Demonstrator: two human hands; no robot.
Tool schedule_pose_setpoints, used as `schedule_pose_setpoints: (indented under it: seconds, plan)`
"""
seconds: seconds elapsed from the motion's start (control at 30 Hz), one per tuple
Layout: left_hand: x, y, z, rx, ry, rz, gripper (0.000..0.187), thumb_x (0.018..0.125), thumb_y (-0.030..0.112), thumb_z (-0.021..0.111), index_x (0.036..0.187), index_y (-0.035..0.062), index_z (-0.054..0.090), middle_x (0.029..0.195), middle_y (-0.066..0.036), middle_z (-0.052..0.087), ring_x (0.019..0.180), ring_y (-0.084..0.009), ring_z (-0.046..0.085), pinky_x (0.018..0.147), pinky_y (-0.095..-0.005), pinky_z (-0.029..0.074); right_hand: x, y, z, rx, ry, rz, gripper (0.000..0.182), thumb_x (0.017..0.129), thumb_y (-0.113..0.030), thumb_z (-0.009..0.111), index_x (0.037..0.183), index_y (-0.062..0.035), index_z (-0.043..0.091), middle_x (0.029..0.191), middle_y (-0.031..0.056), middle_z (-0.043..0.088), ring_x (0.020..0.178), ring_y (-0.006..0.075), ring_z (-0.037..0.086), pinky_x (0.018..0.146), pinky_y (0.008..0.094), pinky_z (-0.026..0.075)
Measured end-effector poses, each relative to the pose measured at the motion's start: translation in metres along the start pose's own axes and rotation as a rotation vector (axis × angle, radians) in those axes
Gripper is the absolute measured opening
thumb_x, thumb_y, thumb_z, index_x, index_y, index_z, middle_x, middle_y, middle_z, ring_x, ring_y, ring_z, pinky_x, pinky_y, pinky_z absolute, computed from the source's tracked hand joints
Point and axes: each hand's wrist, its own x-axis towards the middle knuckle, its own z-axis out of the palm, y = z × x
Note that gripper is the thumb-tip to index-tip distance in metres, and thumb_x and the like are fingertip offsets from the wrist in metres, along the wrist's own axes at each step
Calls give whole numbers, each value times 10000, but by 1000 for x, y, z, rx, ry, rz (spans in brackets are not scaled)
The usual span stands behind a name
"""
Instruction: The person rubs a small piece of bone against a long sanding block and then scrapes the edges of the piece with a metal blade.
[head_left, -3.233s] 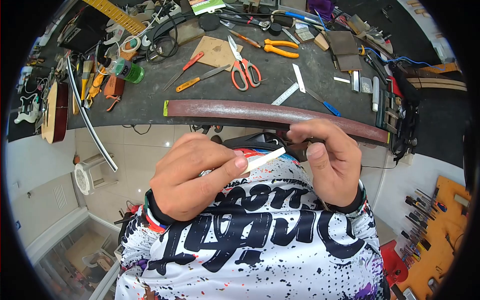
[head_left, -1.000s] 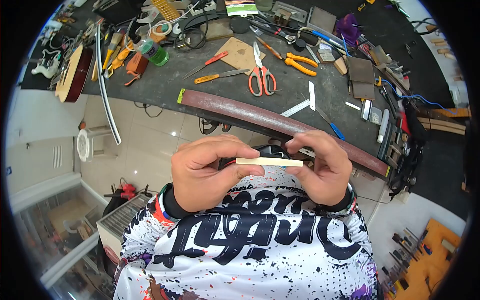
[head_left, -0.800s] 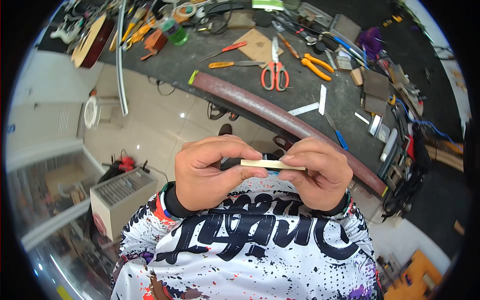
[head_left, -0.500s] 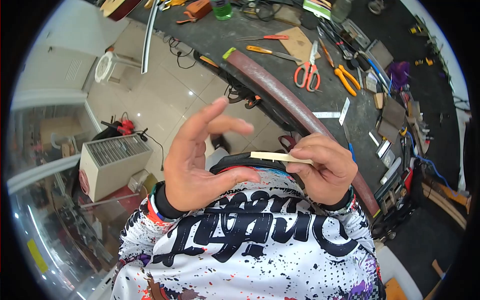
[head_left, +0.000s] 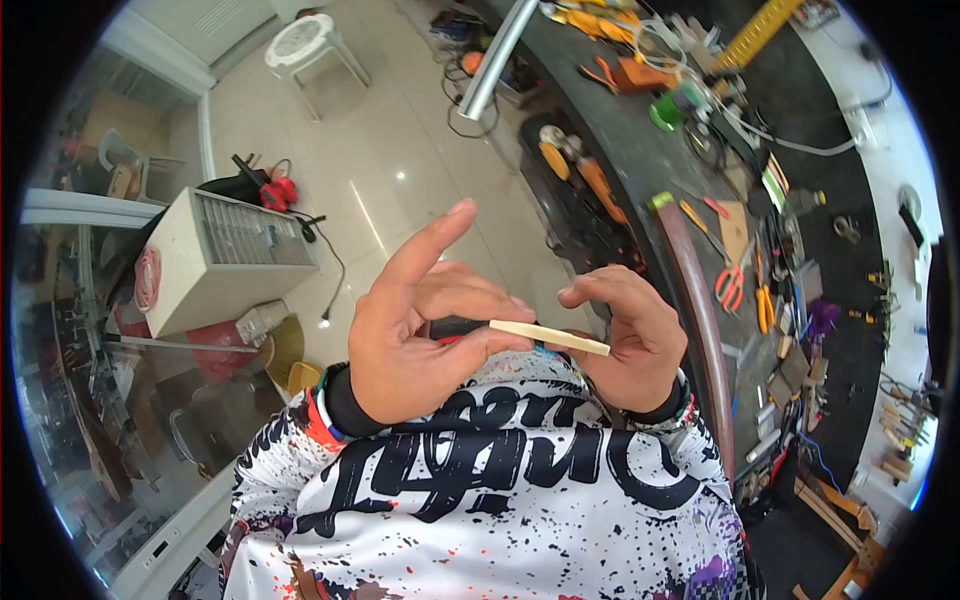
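Here left hand [head_left: 425, 330] and right hand [head_left: 625, 340] pinch pale strip [head_left: 549, 337] ends, left forefinger raised.

view: single head cam, fisheye, dark round vignette
aim: forward and steeply down onto own chest, rolled sideways
range: left hand [head_left: 420, 325] and right hand [head_left: 625, 335] close, mid-frame
background: workbench [head_left: 680, 160] upper right, floor [head_left: 400, 160] upper left
overlap: none

i see a pale cream flat strip [head_left: 548, 337] over my white jersey with black lettering and red-and-black paint splatter [head_left: 480, 500]. far right, orange-handled scissors [head_left: 728, 285] lie on the dark grey workbench top [head_left: 650, 160], edged by a reddish-brown long bar [head_left: 700, 320].
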Motion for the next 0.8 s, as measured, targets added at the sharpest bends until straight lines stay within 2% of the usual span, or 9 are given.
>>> schedule_pose_setpoints:
  seconds: [0.07,0.2,0.3,0.37,0.4,0.5,0.63,0.7,0.8]
  plan:
    - [3,3,-36,-15,70,-115,1092,823,-11,888,1637,-94,165,925,-190,799,888,-263,761,868,-382,546,27,6,29,7,6,-11,476,745,62,873,1197,5,737,1028,139,775,940,267,736,832,359,575]
    - [16,-17,-94,-16,92,-100,1128,811,-10,897,1646,-88,141,929,-189,800,889,-262,761,882,-383,548,84,14,70,63,-72,-18,373,778,87,829,1133,-13,773,1059,131,761,921,273,725,801,359,569]
    - [36,-44,-121,-154,152,-147,1031,852,-40,857,1639,-85,192,952,-150,806,883,-203,759,871,-304,561,130,29,91,99,-118,-47,316,801,100,797,1086,-36,788,1073,126,747,917,279,711,781,365,559]
    - [56,-69,-137,-579,180,-392,1029,872,-77,823,1656,-49,157,994,-179,797,943,-215,765,916,-320,574,165,44,101,158,-146,-106,271,818,89,786,1062,-27,782,1074,124,744,939,291,706,803,375,558]
    - [67,-85,-152,-639,83,-469,1016,897,-110,780,1670,-11,128,1027,-200,787,986,-219,766,943,-332,583,178,58,107,176,-126,-82,206,843,58,781,1035,-12,761,1070,126,744,953,300,701,818,381,553]
    - [116,-128,-175,-813,7,-781,912,897,-114,770,1655,32,284,1099,-137,790,1039,-191,740,903,-306,589,232,92,121,134,-70,-101,165,889,-3,773,1032,-9,690,1015,118,737,914,291,699,796,367,548]
    - [183,-189,-217,-317,-91,-687,809,890,-23,817,1600,67,441,1219,-102,771,1115,-182,709,921,-315,571,312,148,121,41,8,-8,156,904,-4,764,1036,-13,680,947,120,722,848,292,693,742,364,539]
    - [211,-205,-260,-52,-109,-599,775,900,49,840,1582,62,473,1311,-101,722,1234,-176,647,1018,-333,507,357,161,112,-190,14,70,154,906,-1,763,1036,-8,680,902,127,705,786,314,669,693,381,525]
    - [268,-217,-310,-6,-112,-581,668,907,103,845,1511,50,564,1260,-105,742,1199,-174,659,1033,-352,478,413,172,112,-257,-49,20,161,903,-6,762,1042,-5,682,899,135,698,776,337,649,685,411,521]
